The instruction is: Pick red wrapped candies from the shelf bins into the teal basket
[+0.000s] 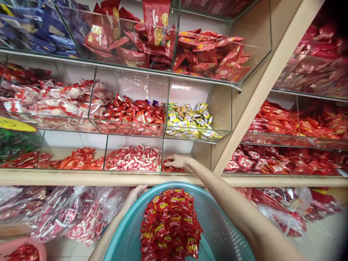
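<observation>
My right hand reaches into the lower right shelf compartment. Its fingers are apart, stretched over small red wrapped packets there, and nothing shows in its grasp. At the far left rim of a teal plastic basket, my left hand has its fingers curled against the outside, partly hidden by the basket. Inside the basket lies a dense pile of red wrapped snack packets with yellow lettering.
Clear dividers split the shelves into compartments of sweets: red-and-white ones, yellow ones and large red packs. A slanting wooden upright stands right of my hand. Plastic bags and a pink tub sit below.
</observation>
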Demonstrator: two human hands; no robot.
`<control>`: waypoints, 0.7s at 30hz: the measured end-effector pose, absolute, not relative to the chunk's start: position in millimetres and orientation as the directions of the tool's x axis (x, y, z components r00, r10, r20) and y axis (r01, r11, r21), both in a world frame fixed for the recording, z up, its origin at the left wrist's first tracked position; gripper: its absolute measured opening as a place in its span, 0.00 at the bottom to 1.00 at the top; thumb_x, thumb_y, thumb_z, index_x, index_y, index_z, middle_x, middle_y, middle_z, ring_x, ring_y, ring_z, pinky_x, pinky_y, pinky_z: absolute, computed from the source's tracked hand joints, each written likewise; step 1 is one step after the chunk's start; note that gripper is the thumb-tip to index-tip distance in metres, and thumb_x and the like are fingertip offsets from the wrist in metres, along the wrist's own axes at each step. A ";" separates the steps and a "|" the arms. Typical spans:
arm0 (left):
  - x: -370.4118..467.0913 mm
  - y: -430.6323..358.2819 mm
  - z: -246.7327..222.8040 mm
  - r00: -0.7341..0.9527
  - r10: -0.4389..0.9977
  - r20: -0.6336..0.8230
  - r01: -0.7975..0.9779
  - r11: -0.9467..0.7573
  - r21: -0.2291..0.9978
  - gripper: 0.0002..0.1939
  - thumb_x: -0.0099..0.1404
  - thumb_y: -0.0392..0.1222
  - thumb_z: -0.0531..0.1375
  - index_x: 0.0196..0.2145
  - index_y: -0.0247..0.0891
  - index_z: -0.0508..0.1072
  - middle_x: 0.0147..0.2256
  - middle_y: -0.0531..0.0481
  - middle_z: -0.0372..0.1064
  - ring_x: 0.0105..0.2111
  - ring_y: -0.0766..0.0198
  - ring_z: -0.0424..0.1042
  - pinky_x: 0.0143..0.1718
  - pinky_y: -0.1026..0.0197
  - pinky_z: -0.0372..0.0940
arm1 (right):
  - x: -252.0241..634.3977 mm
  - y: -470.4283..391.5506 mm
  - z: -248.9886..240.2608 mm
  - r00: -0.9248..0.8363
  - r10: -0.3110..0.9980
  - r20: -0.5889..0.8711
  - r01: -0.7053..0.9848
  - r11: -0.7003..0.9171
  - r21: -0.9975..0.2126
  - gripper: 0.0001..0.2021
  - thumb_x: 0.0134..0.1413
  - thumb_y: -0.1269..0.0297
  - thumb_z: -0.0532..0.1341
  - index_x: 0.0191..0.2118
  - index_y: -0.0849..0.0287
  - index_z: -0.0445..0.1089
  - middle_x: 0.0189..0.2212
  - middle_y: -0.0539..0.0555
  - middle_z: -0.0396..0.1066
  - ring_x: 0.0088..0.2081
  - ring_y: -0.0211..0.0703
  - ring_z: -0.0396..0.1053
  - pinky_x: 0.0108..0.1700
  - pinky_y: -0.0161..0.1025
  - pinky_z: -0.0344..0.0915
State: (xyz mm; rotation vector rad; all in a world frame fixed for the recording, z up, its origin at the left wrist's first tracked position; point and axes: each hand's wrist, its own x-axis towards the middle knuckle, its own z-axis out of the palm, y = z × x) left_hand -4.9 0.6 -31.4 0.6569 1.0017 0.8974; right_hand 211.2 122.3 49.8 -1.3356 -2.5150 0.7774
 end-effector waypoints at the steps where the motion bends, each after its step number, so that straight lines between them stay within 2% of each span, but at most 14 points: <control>1: -5.0 0.3 -31.0 0.254 0.867 -0.429 -0.322 0.495 0.807 0.15 0.50 0.48 0.58 0.19 0.30 0.71 0.15 0.49 0.68 0.14 0.70 0.63 0.17 0.70 0.55 | 218.4 118.9 53.0 -0.570 0.819 -0.070 0.708 0.446 -0.548 0.18 0.49 0.56 0.55 0.43 0.58 0.69 0.42 0.54 0.69 0.39 0.43 0.67 0.43 0.37 0.61; 4: -5.6 0.8 -31.0 0.294 0.855 -0.427 -0.328 0.510 0.795 0.16 0.50 0.48 0.58 0.21 0.29 0.71 0.16 0.48 0.69 0.14 0.69 0.64 0.17 0.69 0.56 | 235.4 112.8 61.0 -0.511 0.860 -0.018 0.697 0.402 -0.594 0.19 0.54 0.55 0.49 0.46 0.60 0.67 0.43 0.54 0.69 0.40 0.40 0.66 0.43 0.36 0.61; 6: -6.1 1.8 -31.9 0.314 0.850 -0.423 -0.345 0.517 0.783 0.15 0.51 0.47 0.58 0.20 0.29 0.71 0.16 0.48 0.69 0.15 0.69 0.64 0.18 0.70 0.56 | 241.0 112.3 62.9 -0.475 0.880 0.009 0.699 0.384 -0.603 0.19 0.54 0.56 0.49 0.45 0.62 0.67 0.41 0.54 0.69 0.39 0.39 0.66 0.41 0.35 0.62; 11: -7.1 3.9 -35.4 0.326 0.848 -0.417 -0.361 0.519 0.774 0.15 0.51 0.47 0.58 0.20 0.30 0.71 0.16 0.49 0.68 0.15 0.69 0.64 0.18 0.69 0.56 | 233.6 116.2 58.2 -0.435 0.900 0.029 0.728 0.371 -0.577 0.17 0.49 0.57 0.55 0.40 0.64 0.69 0.35 0.54 0.71 0.34 0.37 0.67 0.34 0.31 0.61; 15: -7.6 4.7 -37.6 0.333 0.857 -0.393 -0.349 0.500 0.793 0.16 0.51 0.48 0.57 0.21 0.29 0.71 0.17 0.47 0.69 0.16 0.67 0.65 0.18 0.69 0.57 | 216.0 118.3 51.8 -0.404 0.914 0.012 0.783 0.353 -0.512 0.13 0.41 0.58 0.61 0.31 0.63 0.72 0.25 0.52 0.72 0.26 0.38 0.65 0.28 0.32 0.59; 18: -7.4 4.0 -36.8 0.313 0.867 -0.388 -0.335 0.483 0.809 0.15 0.51 0.47 0.57 0.21 0.29 0.71 0.17 0.47 0.69 0.15 0.67 0.64 0.18 0.68 0.56 | 208.4 119.5 50.9 -0.364 0.930 0.050 0.810 0.343 -0.476 0.09 0.40 0.63 0.61 0.29 0.63 0.73 0.23 0.53 0.71 0.25 0.39 0.64 0.29 0.33 0.58; 21: -6.6 1.4 -33.4 0.278 0.881 -0.382 -0.339 0.462 0.820 0.14 0.51 0.46 0.57 0.21 0.29 0.71 0.17 0.47 0.69 0.15 0.68 0.64 0.19 0.68 0.57 | 213.6 116.3 60.6 -0.319 0.937 0.145 0.805 0.348 -0.480 0.11 0.46 0.64 0.56 0.32 0.64 0.72 0.28 0.55 0.72 0.30 0.41 0.66 0.33 0.34 0.59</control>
